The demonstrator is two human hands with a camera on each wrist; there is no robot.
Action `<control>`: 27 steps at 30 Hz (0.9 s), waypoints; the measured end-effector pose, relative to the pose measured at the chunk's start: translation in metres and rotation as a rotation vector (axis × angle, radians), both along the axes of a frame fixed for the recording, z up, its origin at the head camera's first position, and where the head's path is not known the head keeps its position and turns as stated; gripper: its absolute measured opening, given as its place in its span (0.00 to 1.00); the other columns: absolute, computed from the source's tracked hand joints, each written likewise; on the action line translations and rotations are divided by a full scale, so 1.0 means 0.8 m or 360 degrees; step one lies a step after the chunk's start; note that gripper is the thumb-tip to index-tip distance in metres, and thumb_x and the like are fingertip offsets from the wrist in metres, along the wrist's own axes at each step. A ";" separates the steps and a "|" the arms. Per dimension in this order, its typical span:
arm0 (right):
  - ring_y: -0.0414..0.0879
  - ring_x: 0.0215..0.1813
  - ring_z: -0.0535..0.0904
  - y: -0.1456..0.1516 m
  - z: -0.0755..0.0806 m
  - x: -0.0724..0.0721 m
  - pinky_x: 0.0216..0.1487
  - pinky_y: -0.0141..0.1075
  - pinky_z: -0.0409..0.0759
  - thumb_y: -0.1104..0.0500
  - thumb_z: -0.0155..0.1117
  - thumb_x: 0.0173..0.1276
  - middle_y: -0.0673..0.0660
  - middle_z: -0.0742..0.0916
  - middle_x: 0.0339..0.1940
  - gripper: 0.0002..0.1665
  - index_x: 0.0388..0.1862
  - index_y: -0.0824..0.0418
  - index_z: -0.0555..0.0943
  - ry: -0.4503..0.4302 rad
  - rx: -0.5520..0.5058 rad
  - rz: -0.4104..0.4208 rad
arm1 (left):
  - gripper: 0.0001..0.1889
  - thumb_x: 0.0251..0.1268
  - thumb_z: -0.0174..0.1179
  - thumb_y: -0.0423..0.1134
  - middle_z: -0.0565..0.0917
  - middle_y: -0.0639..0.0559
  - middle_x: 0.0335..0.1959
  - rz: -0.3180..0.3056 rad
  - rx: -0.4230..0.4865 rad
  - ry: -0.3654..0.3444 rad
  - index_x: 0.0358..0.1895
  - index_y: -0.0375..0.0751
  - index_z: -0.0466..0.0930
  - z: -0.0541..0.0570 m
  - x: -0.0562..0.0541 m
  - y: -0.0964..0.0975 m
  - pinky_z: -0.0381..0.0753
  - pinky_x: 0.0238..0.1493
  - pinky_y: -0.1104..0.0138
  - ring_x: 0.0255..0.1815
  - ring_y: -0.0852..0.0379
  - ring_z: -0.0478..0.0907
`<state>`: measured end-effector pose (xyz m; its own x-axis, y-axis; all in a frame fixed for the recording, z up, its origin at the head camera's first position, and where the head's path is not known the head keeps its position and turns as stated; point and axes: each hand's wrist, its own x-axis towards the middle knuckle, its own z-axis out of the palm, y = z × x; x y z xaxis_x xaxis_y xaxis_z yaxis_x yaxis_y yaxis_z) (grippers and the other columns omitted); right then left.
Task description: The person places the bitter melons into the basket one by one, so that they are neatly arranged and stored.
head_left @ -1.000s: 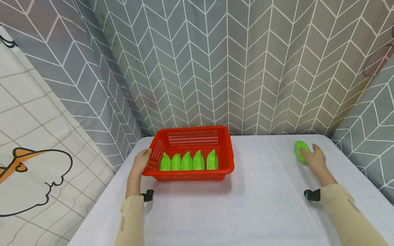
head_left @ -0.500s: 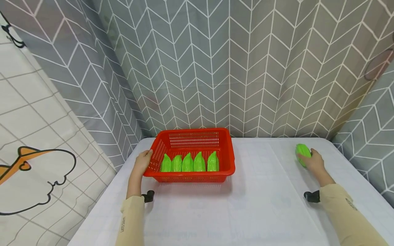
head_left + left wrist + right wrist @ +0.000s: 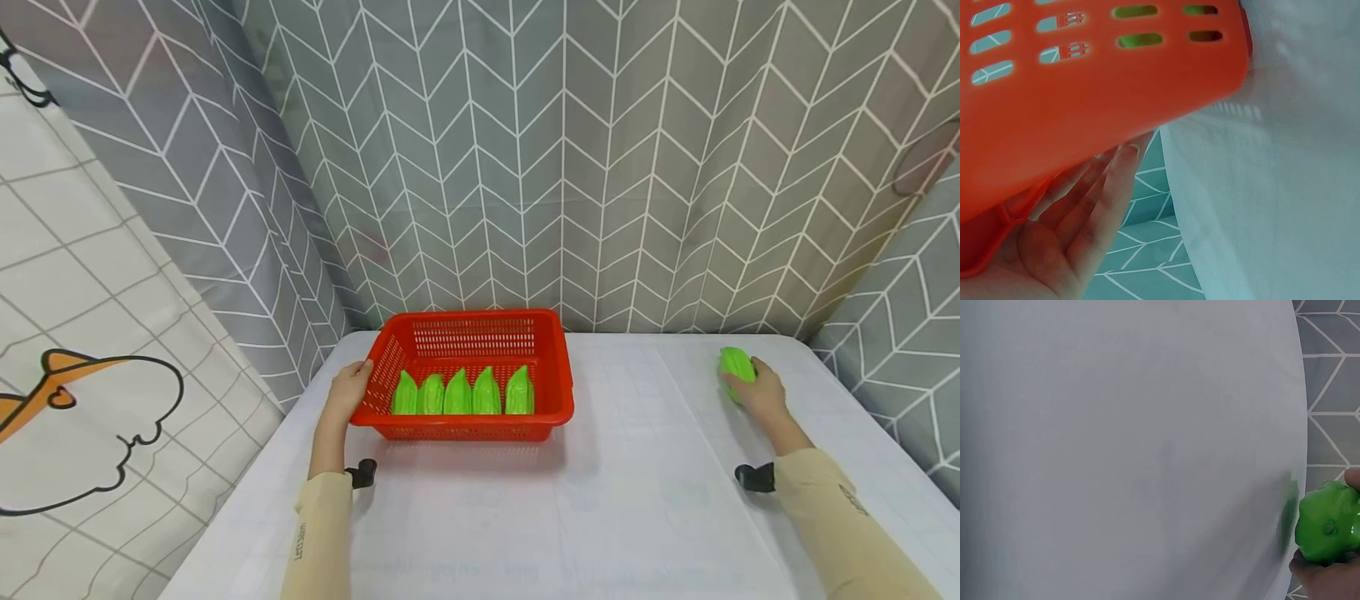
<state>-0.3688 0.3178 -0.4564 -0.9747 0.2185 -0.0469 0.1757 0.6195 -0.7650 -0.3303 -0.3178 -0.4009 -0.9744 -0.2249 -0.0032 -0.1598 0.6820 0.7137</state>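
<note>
My left hand (image 3: 350, 388) grips the left rim of a red plastic basket (image 3: 465, 422). In the left wrist view, the fingers (image 3: 1100, 212) lie along the outside of the basket wall (image 3: 1104, 100), under its rim. Several bright-green, ridged, gourd-like vegetables (image 3: 457, 394) stand in a row inside, tips toward the back. Far to the right, my right hand (image 3: 763, 392) holds another ridged green vegetable (image 3: 737, 371) between thumb and fingers. Its lobed end (image 3: 1329, 522) faces the right wrist camera, just over the table edge; most of that hand is outside this view.
A white cloth covers the table (image 3: 600, 500). Grey curtains (image 3: 525, 167) with a white zigzag pattern hang behind and at the sides. A white checked cloth (image 3: 90, 275) with a cartoon drawing hangs at the left.
My right hand has closed its thumb and fingers around the green vegetable, which stays in nearly the same place. The left hand and the basket hold their position; the head view shifted slightly.
</note>
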 end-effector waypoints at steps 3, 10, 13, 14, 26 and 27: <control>0.78 0.72 0.52 -0.005 0.004 -0.002 0.71 0.64 0.55 0.53 0.43 0.77 0.84 0.53 0.71 0.43 0.73 0.81 0.39 0.0035 -0.0004 0.0013 | 0.30 0.80 0.34 0.49 0.73 0.27 0.63 0.0000 -0.0002 0.0007 0.70 0.27 0.62 0.001 0.000 0.000 0.76 0.58 0.47 0.56 0.37 0.76; 0.77 0.69 0.56 -0.024 0.017 -0.005 0.69 0.64 0.58 0.55 0.46 0.76 0.85 0.57 0.69 0.43 0.72 0.83 0.42 0.0130 0.0038 0.0072 | 0.30 0.80 0.34 0.49 0.72 0.28 0.64 0.0001 -0.0003 -0.0001 0.70 0.27 0.61 0.000 0.000 0.000 0.75 0.59 0.46 0.57 0.36 0.75; 0.76 0.68 0.58 -0.033 0.021 -0.008 0.69 0.64 0.59 0.54 0.46 0.76 0.85 0.58 0.68 0.43 0.72 0.83 0.42 0.0154 0.0045 0.0108 | 0.30 0.80 0.34 0.48 0.72 0.27 0.64 0.0003 -0.0007 0.0004 0.70 0.27 0.62 0.000 0.000 0.000 0.74 0.60 0.45 0.58 0.35 0.75; 0.76 0.68 0.58 -0.037 0.023 -0.009 0.68 0.64 0.59 0.54 0.46 0.76 0.85 0.58 0.68 0.43 0.72 0.83 0.42 0.0162 0.0042 0.0120 | 0.30 0.80 0.34 0.48 0.72 0.27 0.64 -0.0001 -0.0012 0.0009 0.70 0.26 0.61 0.000 0.000 0.001 0.74 0.60 0.45 0.58 0.35 0.75; 0.74 0.66 0.62 -0.090 0.050 -0.007 0.65 0.62 0.65 0.51 0.46 0.77 0.83 0.60 0.69 0.44 0.75 0.78 0.42 0.0218 0.0004 0.0212 | 0.30 0.80 0.34 0.49 0.71 0.27 0.64 -0.0004 0.0021 -0.0021 0.71 0.27 0.59 0.000 0.003 0.000 0.75 0.60 0.47 0.58 0.36 0.75; 0.73 0.66 0.62 -0.096 0.054 -0.006 0.65 0.62 0.66 0.51 0.47 0.77 0.83 0.61 0.69 0.44 0.75 0.78 0.43 0.0221 0.0004 0.0219 | 0.30 0.80 0.33 0.49 0.71 0.27 0.65 -0.0008 0.0017 -0.0020 0.71 0.27 0.59 0.000 0.003 0.000 0.75 0.60 0.46 0.59 0.36 0.75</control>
<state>-0.3736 0.2408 -0.4134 -0.9925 0.0824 0.0906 -0.0182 0.6325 -0.7743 -0.3280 -0.3177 -0.4005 -0.9753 -0.2200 -0.0181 -0.1657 0.6751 0.7189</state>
